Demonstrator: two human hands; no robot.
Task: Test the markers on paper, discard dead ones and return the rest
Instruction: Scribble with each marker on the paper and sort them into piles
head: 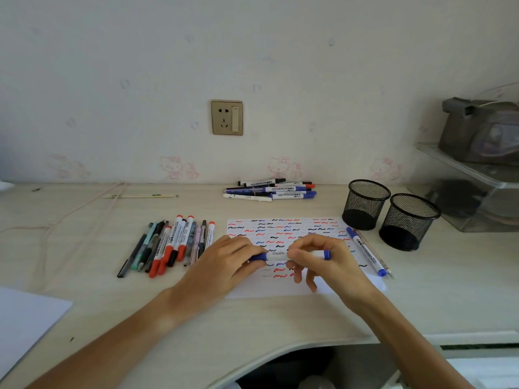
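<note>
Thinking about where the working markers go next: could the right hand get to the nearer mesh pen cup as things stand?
Probably yes. The nearer mesh pen cup stands open-topped to the right of the paper, with only a blue marker lying flat between. But the right hand is gripping the blue marker that both hands hold.

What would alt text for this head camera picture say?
Two hands hold a blue marker level over scribble-covered paper on a desk. Pens lie left, more markers behind, two mesh cups right.

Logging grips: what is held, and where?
A blue-capped white marker, horizontal above the paper: left hand pinches its blue cap end, right hand grips its barrel.
</note>
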